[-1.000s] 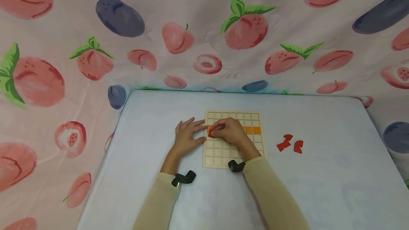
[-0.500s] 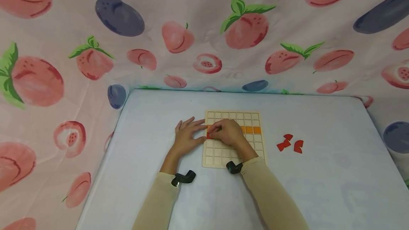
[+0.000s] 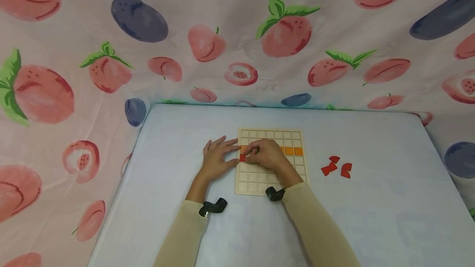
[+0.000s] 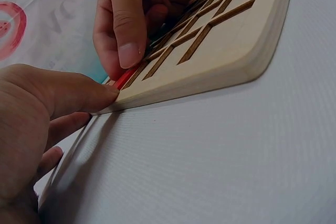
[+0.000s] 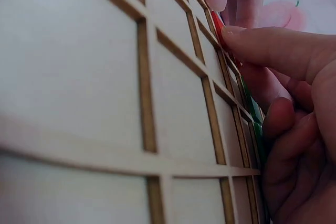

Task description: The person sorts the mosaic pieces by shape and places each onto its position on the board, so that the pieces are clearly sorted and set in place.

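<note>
A pale wooden board with a grid of recessed square cells lies flat in the middle of the table. My left hand has its fingers spread, thumb and fingertips at the board's left edge. Beside that thumb, a red tile fills a cell in the leftmost column, just below an orange row. My right hand reaches over the board with bent fingers, its thumb and index tips right at the red tile. The right wrist view shows the right thumb on the red edge. Part of the grid is hidden beneath this hand.
Several loose red pieces, some fan-shaped, lie right of the board. Orange tiles fill the visible cells of one row, and something green shows beneath the right hand. A fruit-print cloth hangs behind the white table.
The red tile, tilted in my right fingers a second ago, now lies in its cell. The right hand dipped slightly left and then came back a little. The left hand stays put.
</note>
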`<state>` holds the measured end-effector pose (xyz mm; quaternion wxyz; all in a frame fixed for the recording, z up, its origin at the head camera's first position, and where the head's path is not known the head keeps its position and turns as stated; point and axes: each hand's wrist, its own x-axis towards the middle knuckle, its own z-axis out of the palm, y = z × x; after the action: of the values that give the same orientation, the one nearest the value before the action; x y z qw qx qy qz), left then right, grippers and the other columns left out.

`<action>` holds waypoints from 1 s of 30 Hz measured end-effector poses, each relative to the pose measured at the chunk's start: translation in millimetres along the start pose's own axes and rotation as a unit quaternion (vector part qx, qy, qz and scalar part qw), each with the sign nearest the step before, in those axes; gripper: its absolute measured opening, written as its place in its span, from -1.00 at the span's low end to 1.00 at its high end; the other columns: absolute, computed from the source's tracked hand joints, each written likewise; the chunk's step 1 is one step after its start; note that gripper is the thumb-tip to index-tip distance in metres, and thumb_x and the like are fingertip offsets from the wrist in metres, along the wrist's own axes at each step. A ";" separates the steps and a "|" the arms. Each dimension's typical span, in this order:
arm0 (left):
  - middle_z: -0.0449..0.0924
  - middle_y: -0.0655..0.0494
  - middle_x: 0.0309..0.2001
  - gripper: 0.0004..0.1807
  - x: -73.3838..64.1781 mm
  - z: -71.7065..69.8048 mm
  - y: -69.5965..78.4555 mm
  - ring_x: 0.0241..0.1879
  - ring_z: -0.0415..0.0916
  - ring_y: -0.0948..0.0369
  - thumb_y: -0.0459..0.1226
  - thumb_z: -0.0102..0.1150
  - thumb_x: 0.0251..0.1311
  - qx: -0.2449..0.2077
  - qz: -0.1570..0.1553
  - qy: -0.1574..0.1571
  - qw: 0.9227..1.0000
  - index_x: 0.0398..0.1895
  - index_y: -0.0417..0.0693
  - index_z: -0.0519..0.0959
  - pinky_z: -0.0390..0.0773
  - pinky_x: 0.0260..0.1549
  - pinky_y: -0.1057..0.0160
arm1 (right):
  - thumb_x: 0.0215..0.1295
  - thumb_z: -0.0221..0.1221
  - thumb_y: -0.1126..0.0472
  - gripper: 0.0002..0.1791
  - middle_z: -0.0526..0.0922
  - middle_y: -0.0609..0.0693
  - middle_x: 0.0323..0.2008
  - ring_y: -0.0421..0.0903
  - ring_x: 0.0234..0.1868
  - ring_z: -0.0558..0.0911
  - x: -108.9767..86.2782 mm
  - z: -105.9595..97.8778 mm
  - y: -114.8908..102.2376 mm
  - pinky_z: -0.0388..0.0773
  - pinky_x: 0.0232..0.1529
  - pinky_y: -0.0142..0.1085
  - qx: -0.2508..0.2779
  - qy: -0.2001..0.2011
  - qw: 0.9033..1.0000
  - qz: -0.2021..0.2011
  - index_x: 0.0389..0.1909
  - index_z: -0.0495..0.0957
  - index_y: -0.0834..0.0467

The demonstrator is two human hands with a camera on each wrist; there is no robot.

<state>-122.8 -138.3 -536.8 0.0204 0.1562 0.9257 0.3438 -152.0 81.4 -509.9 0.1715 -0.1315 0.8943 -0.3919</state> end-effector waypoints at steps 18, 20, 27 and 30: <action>0.47 0.32 0.42 -0.53 0.4 -0.7 -0.4 0.58 0.10 0.04 -0.13 0.37 0.18 -0.007 -0.003 -0.002 1.000 0.20 0.24 0.67 -0.25 0.49 -0.31 | 0.07 0.49 0.08 -0.92 0.71 -0.23 -0.52 -0.22 -0.42 0.58 -3.6 -4.0 0.8 0.49 -0.29 -0.30 -0.002 -0.014 1.000 -0.028 -0.41 0.79 -0.08; 0.47 0.32 0.42 -0.53 0.8 -0.8 -0.3 0.58 0.10 0.05 -0.13 0.37 0.18 -0.008 -0.001 -0.002 1.000 0.21 0.25 0.66 -0.26 0.49 -0.31 | 0.08 0.49 0.10 -0.94 0.71 -0.23 -0.54 -0.21 -0.43 0.57 -3.6 -4.0 2.1 0.48 -0.30 -0.30 0.009 -0.009 1.000 -0.026 -0.43 0.78 -0.08; 0.46 0.32 0.42 -0.53 0.7 -0.2 -0.3 0.58 0.08 0.06 -0.12 0.36 0.19 -0.007 -0.006 -0.004 1.000 0.22 0.25 0.66 -0.27 0.50 -0.29 | 0.12 0.49 0.12 -0.94 0.70 -0.14 -0.53 -0.12 -0.45 0.56 -8.8 -9.5 5.6 0.48 -0.38 -0.27 0.074 -0.009 0.997 -0.021 -0.43 0.78 -0.05; 0.46 0.33 0.42 -0.53 0.4 0.1 0.1 0.58 0.08 0.07 -0.12 0.36 0.19 -0.003 -0.006 -0.005 1.000 0.22 0.25 0.66 -0.26 0.51 -0.28 | 0.15 0.47 0.11 -0.95 0.71 -0.09 -0.48 -0.07 -0.43 0.57 -16.4 -18.0 10.0 0.52 -0.37 -0.26 0.105 -0.007 0.994 -0.011 -0.39 0.79 -0.04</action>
<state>-123.2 -138.1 -536.8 0.0277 0.1519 0.9256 0.3455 -145.5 105.9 -502.7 0.1860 -0.1252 0.8457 -0.4842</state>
